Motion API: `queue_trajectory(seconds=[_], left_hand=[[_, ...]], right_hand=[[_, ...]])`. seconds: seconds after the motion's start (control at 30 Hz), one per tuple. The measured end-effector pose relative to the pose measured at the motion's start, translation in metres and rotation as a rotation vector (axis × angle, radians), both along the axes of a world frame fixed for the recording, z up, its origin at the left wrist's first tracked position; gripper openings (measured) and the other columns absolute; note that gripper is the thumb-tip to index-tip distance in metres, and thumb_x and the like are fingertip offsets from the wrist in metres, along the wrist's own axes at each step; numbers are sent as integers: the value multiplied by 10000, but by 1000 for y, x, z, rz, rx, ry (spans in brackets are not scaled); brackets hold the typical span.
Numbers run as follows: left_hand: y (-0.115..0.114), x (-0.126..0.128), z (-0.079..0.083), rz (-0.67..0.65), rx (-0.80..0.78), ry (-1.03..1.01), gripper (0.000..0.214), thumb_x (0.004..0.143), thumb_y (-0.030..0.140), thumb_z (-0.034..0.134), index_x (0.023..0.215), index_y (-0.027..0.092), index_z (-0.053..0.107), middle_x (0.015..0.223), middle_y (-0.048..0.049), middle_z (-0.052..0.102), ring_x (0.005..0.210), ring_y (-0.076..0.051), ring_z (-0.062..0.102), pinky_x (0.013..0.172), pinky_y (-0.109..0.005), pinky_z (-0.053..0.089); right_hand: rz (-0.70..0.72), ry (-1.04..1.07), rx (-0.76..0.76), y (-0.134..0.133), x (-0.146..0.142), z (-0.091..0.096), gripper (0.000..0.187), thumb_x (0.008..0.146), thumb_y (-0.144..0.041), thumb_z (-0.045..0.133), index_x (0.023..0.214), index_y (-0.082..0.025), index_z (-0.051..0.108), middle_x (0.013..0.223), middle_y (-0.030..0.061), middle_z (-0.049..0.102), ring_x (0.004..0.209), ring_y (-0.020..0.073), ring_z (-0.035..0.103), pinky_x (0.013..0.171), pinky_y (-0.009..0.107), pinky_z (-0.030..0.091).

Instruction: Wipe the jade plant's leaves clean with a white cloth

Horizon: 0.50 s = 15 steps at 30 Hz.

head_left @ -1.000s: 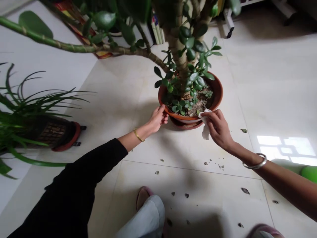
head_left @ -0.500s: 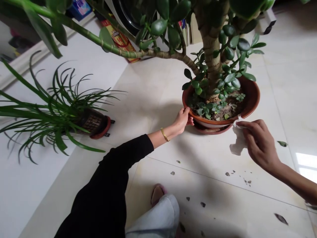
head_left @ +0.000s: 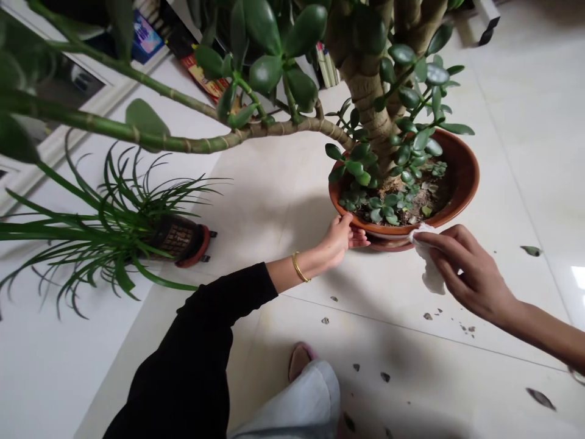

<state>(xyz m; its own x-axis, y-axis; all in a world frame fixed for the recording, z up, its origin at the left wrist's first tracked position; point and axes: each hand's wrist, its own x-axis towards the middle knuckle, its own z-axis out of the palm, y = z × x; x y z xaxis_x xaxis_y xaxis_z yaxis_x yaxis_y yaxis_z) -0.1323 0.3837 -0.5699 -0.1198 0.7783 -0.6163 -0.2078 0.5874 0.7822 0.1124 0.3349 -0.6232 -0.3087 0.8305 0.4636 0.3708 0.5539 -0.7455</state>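
Note:
A brown clay pot point(head_left: 461, 177) with a thick-stemmed jade plant point(head_left: 370, 103) stands on a saucer on the pale tiled floor. My left hand point(head_left: 340, 238) grips the pot's near-left rim, thumb over the edge. My right hand point(head_left: 466, 271) pinches a crumpled white tissue point(head_left: 429, 274) against the pot's front rim. A gold bangle sits on my left wrist, below a black sleeve.
A spiky green plant point(head_left: 105, 231) in a dark pot point(head_left: 180, 241) stands to the left. Fallen leaf bits point(head_left: 539, 397) lie scattered on the tiles. A long jade branch point(head_left: 150, 137) reaches left overhead. My knee and slipper point(head_left: 299, 360) are at the bottom.
The view has swung left and closer to the plant. My left hand has slid slightly along the rim. My right hand stays at the front rim with the tissue.

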Motion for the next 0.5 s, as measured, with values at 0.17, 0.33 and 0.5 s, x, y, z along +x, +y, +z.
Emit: queue_trajectory(seconds=[0.17, 0.33, 0.5], left_hand=[[-17, 1, 13, -30, -96, -116, 194, 1117, 285, 442, 952, 200, 499, 741, -35, 679, 666, -137, 677, 739, -282, 597], [-38, -10, 39, -321, -264, -256, 349, 1098, 322, 474, 851, 135, 636, 890, -119, 748, 794, -168, 726, 891, -362, 607], [-45, -13, 54, -253, -13, -181, 235, 1057, 227, 536, 1030, 127, 746, 1210, -161, 792, 1188, -225, 734, 1169, -408, 505]], right_hand=[[129, -66, 55, -7, 0, 9, 550, 1075, -193, 473, 1587, -389, 508, 1025, 56, 555, 809, 165, 630, 691, 289, 572], [154, -171, 53, -11, -1, 16, 512, 1089, -232, 469, 1579, -356, 552, 1069, 57, 621, 759, 124, 638, 634, 226, 544], [101, -298, 96, -15, -3, 20, 499, 1113, -254, 395, 1591, -248, 540, 958, 53, 699, 681, 135, 656, 565, 229, 528]])
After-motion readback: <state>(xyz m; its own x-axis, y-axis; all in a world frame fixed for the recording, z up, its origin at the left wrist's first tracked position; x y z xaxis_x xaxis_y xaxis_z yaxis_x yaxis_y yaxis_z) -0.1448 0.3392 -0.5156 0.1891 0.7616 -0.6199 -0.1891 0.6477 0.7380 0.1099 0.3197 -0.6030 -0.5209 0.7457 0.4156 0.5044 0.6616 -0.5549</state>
